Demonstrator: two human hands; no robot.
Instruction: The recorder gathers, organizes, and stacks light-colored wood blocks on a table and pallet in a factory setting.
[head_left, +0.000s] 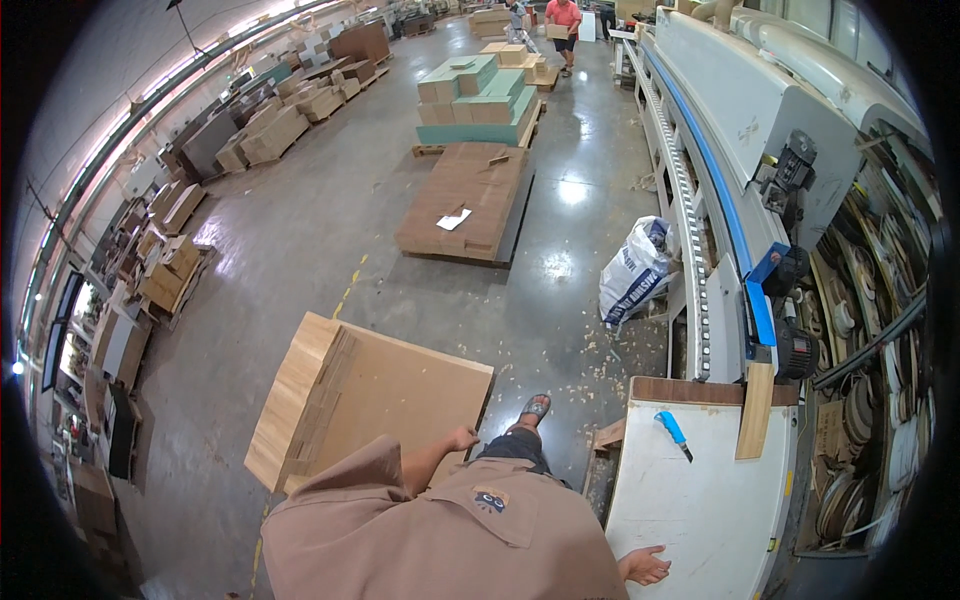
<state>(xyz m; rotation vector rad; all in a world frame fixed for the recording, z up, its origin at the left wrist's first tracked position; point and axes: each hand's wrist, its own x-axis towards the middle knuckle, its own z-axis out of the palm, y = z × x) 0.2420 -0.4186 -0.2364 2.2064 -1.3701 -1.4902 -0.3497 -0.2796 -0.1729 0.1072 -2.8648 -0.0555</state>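
Note:
My left hand (462, 439) is at my side with its fingers curled in, and nothing shows in it. Nearest to it lies a wide tan board (415, 385) with light wood strips (300, 385) stacked along its left part. By the white tabletop (690, 510) on my right, my right hand (645, 566) has its fingers apart and holds nothing. A blue utility knife (672, 430) rests farther up that tabletop. Beside the knife, a narrow light wood strip (755, 415) lies across the table's far, brown-edged end.
A long machine (740, 120) with a roller track stretches ahead on the right. Against it stands a white sack (638, 275). Ahead are a brown panel stack (465, 205) and green-edged panels (475, 100) on pallets. A person (563, 25) carries a box far off.

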